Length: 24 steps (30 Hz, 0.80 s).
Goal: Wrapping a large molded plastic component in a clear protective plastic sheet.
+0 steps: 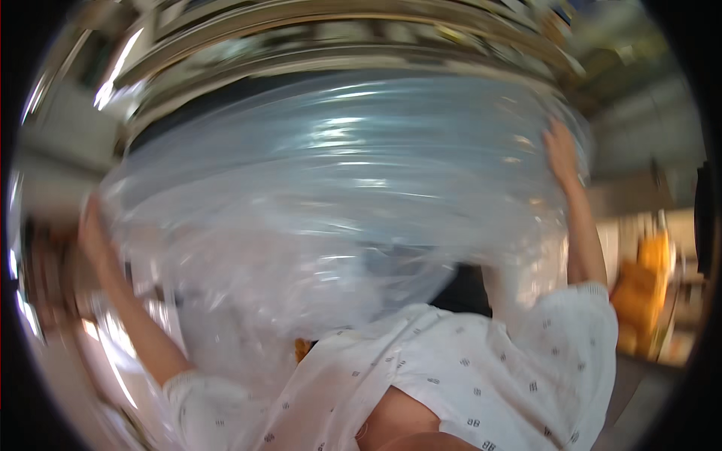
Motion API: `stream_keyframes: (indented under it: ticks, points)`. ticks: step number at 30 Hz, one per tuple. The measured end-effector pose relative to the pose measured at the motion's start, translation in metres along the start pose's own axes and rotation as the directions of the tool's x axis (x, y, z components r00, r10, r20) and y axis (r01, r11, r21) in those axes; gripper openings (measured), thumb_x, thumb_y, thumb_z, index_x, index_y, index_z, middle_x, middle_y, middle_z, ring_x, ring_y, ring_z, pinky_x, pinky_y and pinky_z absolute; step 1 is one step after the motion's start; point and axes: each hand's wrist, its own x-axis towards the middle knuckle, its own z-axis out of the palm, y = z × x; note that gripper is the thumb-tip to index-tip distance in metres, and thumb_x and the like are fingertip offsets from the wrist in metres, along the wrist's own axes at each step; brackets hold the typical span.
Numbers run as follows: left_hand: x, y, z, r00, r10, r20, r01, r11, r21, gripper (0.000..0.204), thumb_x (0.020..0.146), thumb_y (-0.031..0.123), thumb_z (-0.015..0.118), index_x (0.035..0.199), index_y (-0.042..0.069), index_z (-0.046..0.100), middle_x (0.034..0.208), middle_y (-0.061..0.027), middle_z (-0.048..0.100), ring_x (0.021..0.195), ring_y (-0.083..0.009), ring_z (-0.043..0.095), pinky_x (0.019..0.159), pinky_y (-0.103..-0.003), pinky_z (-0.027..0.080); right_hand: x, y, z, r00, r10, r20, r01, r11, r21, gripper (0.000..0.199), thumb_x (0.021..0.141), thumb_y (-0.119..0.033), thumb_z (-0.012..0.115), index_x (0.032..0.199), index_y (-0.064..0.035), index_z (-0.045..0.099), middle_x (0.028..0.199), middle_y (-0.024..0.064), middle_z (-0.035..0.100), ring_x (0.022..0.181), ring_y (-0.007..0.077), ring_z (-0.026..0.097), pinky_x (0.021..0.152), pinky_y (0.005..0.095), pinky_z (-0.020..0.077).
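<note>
A large clear plastic bag [338, 195] billows across the middle of the head view, blurred by motion. My left hand [94, 237] grips its left edge at mid height. My right hand [560, 154] holds its upper right edge, arm stretched up. Both forearms come out of white patterned sleeves [481, 368] at the bottom. Behind the bag's top runs the wide shiny rim of a big metal vessel [316, 37].
An orange object [639, 293] stands at the right, beside a grey counter or wall. Shiny metal surfaces curve along the left edge. Everything beyond the bag is smeared and hard to make out.
</note>
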Motion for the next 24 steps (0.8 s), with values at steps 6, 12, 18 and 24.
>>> stream_keyframes:
  ticks: [6,12,18,24]
  points:
    - [0.162,-0.053,-0.165,0.987,0.16,0.001,-0.01,0.055,0.998,0.048,0.086,0.03,0.05,0.13,0.011,0.045,0.131,-0.0131,0.046,0.107,-0.0304,0.053,0.092,-0.039,0.041,-0.017,-0.068,0.001,0.963,-0.27,0.01,0.269,0.962,0.042,0.047,0.09,-0.035,0.043,0.133,-0.0153,0.039,0.141,0.0079,0.032,0.131,0.0292,0.026,0.104,0.0504,0.0201]
    - [0.035,0.043,0.103,0.669,0.306,0.677,-0.737,0.393,0.55,0.041,0.089,0.022,0.052,0.126,0.005,0.047,0.124,-0.0172,0.049,0.11,-0.0303,0.051,0.095,-0.034,0.036,-0.027,-0.054,-0.026,0.939,-0.247,-0.238,0.26,0.965,0.025,0.044,0.087,-0.028,0.05,0.125,-0.0074,0.045,0.136,0.0124,0.037,0.124,0.0311,0.036,0.102,0.0444,0.0274]
    - [-0.151,0.072,0.298,0.33,0.448,0.831,-0.877,0.471,0.095,0.02,0.084,0.015,0.057,0.094,-0.002,0.053,0.114,-0.0155,0.054,0.098,-0.0336,0.053,0.085,-0.036,0.041,0.003,0.033,0.023,0.948,0.197,-0.249,-0.186,0.98,0.066,0.053,0.09,-0.04,0.042,0.122,0.0028,0.044,0.126,0.0232,0.044,0.116,0.0419,0.041,0.096,0.0408,0.0349]
    - [-0.156,0.039,0.301,0.59,0.431,0.682,-0.644,0.761,0.077,0.006,0.088,0.006,0.053,0.088,0.0,0.05,0.081,-0.0028,0.051,0.069,-0.0114,0.046,0.064,-0.023,0.04,0.041,0.036,0.041,0.977,0.214,-0.004,-0.214,0.977,0.018,0.059,0.089,-0.048,0.037,0.132,-0.0066,0.037,0.14,0.0164,0.03,0.129,0.0356,0.027,0.104,0.043,0.0231]
